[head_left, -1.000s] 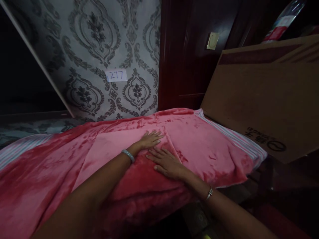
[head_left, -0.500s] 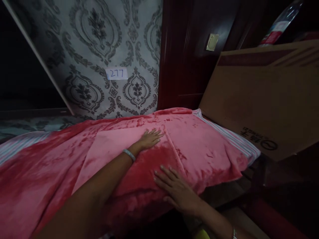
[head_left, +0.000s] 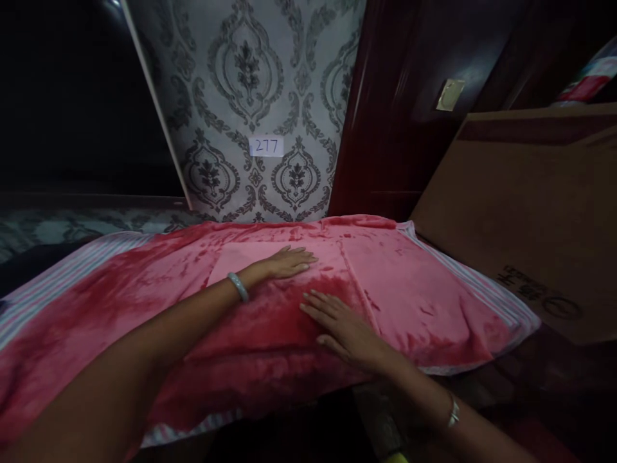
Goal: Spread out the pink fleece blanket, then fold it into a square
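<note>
A pink plush blanket [head_left: 414, 283] lies spread out, with a folded part forming a panel in its middle. My left hand [head_left: 290, 262] rests flat on that panel, palm down, fingers stretched to the right. Nearer to me, my right hand [head_left: 344, 328] lies on the darker red nap, its fingers extended and the thumb a little apart. Neither hand grips anything. Under the blanket, a striped cloth [head_left: 81, 267] shows at the left edge, the right edge and along the front.
Behind the blanket is a patterned wall with a paper label [head_left: 267, 146] reading 277. A large cardboard box [head_left: 525, 206] stands at the right, a plastic bottle [head_left: 590, 80] above it. At the left is a dark screen-like panel [head_left: 81, 103].
My right hand has slid away from me across the blanket, closer to my left hand. My left hand stays on the panel. The view has turned slightly left.
</note>
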### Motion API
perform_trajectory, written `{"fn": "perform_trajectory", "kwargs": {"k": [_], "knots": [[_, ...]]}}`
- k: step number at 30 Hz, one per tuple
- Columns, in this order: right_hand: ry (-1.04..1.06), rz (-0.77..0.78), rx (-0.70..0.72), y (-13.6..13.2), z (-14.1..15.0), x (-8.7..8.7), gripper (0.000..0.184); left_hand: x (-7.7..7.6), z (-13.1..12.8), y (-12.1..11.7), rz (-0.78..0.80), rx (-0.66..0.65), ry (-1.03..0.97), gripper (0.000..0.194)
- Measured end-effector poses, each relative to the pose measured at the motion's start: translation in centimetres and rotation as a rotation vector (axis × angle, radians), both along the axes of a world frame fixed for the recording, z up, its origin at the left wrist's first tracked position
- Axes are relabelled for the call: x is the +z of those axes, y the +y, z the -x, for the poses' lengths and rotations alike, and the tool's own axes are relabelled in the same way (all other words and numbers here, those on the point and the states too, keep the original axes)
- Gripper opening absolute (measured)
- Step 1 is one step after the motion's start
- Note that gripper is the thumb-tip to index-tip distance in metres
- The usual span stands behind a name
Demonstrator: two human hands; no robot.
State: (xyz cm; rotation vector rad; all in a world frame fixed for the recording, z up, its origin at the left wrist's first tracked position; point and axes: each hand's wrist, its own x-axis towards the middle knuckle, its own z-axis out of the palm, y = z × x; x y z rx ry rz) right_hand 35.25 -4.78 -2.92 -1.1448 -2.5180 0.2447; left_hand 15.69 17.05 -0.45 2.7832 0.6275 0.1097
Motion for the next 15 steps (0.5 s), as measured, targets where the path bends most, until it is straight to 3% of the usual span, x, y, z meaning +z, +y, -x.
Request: {"fn": "perform_trajectory", "kwargs": {"k": [3, 7, 10, 15], "knots": [[-0.035, 0.039, 0.058, 3.6, 2.2, 0.6, 0.059, -1.7, 2.4, -0.1, -0.035, 0.034, 0.012, 0.056], [-0.1, 0.102, 0.106, 6.0, 3.8, -0.5, 0.059, -4.2, 2.9, -0.4, -0.118, 0.072, -0.016, 0.052], [-0.116, 0.123, 0.152, 5.4, 3.7, -1.6, 0.061, -4.8, 2.6, -0.6, -0.122, 0.069, -0.038, 0.051], [-0.143, 0.125, 0.241, 2.6, 3.1, -2.8, 0.063, -4.2, 2.5, -1.0, -0.103, 0.068, -0.062, 0.052]]}}
